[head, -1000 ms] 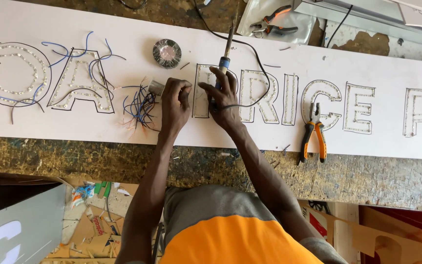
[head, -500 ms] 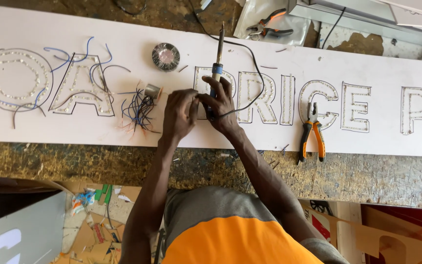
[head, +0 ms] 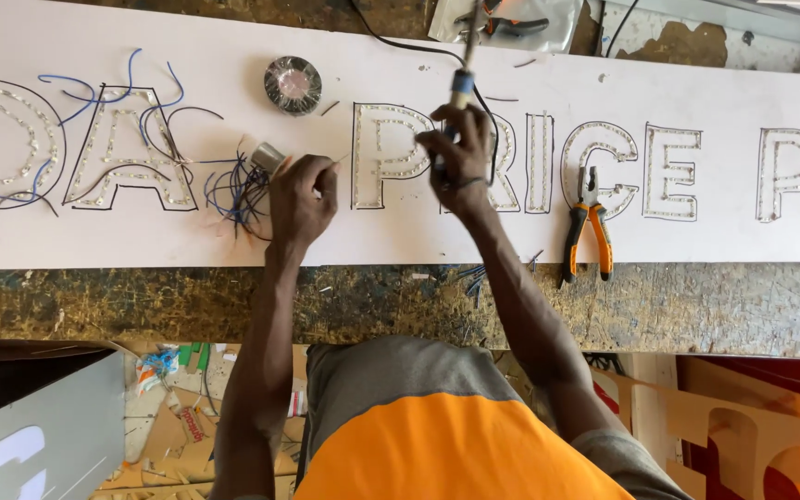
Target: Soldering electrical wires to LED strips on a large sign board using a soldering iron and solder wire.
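Observation:
A long white sign board [head: 187,231] lies across a rough workbench, with outlined letters filled with rows of small lights. My right hand [head: 460,153] is shut on a soldering iron [head: 461,88] with a blue handle, held over the outlined letter [head: 383,156] near the board's middle. Its black cord runs away toward the back. My left hand [head: 303,196] is closed just left of that letter and pinches a thin strand, too fine to identify. A tangle of blue and black wires [head: 238,190] and a small metal spool [head: 268,156] lie right beside it.
A dark tape roll [head: 293,83] sits on the board behind my left hand. Orange-handled pliers [head: 587,227] lie to the right between letters. Loose blue wires [head: 104,93] trail over the left letters. The workbench edge [head: 141,301] runs below the board, with cardboard scraps underneath.
My hands, close together over the letter before, have drawn apart. The right hand has lifted the soldering iron up and to the right; the left has shifted slightly left.

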